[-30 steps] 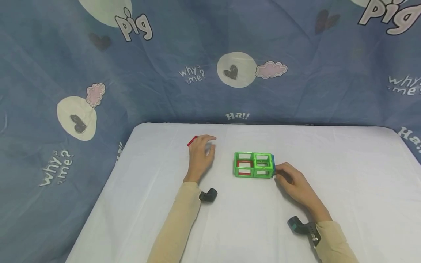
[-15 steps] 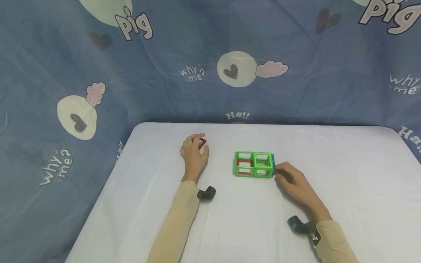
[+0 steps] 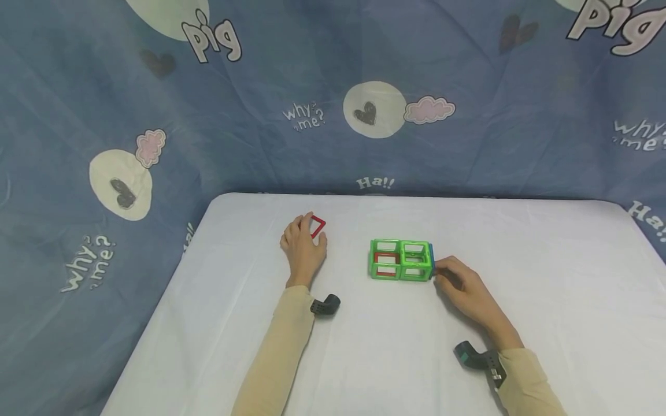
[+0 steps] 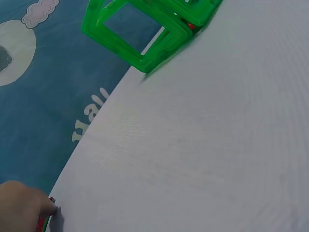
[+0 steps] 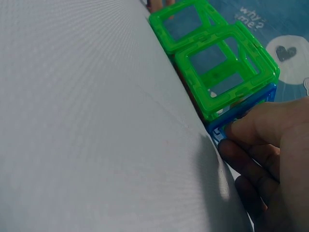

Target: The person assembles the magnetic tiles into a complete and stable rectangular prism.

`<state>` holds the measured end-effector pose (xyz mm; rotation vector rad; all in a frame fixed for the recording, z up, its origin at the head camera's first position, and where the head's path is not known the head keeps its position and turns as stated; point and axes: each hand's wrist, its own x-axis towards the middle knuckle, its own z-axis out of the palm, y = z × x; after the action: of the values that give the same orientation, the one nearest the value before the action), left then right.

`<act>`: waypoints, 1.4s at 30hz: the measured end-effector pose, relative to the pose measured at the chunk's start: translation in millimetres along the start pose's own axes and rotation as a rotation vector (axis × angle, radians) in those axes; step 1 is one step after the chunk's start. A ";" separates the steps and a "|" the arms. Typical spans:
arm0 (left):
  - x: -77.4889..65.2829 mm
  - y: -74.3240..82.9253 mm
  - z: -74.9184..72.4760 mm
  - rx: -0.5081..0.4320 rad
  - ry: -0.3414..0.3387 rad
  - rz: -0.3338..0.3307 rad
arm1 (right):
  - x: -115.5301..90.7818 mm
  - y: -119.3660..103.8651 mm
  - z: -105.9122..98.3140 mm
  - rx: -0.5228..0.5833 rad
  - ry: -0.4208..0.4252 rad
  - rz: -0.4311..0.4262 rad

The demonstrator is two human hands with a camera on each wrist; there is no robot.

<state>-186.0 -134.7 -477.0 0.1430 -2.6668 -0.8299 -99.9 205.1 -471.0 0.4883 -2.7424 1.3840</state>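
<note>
In the head view, two joined green cubes of magnetic tiles [image 3: 401,242] lie mid-table, with a red tile [image 3: 387,254] showing through the left one. A blue magnetic tile [image 5: 241,110] stands against their right end. My right hand [image 3: 470,294] pinches that blue tile between thumb and fingers, as the right wrist view shows. To the left, apart from the cubes, my left hand [image 3: 303,248] holds a red square magnetic tile [image 3: 321,226] between thumb and fingers; part of this tile is hidden by the fingers. Only a bit of the left hand appears in the left wrist view.
A white cloth covers the table [image 3: 395,346]. Behind it hangs a blue printed curtain [image 3: 312,156], meeting the table's far edge. Each wrist carries a black camera mount, the left one [image 3: 326,305] and the right one [image 3: 473,357].
My left hand has moved slightly left and turned the red tile, whose open square now shows on the hand's right side. The right hand, blue tile and green cubes have stayed put.
</note>
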 end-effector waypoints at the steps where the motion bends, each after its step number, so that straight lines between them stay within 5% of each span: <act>1: -0.1 0.0 -0.5 0.006 -0.001 -0.003 | 0.1 0.3 0.1 0.000 0.001 -0.001; 42: 0.5 0.7 -2.0 -0.090 0.057 -0.039 | 0.2 1.7 1.6 -0.011 0.020 -0.018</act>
<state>-185.8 -135.3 -474.9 0.1942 -2.5765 -0.9416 -100.3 204.7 -473.2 0.4942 -2.7215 1.3609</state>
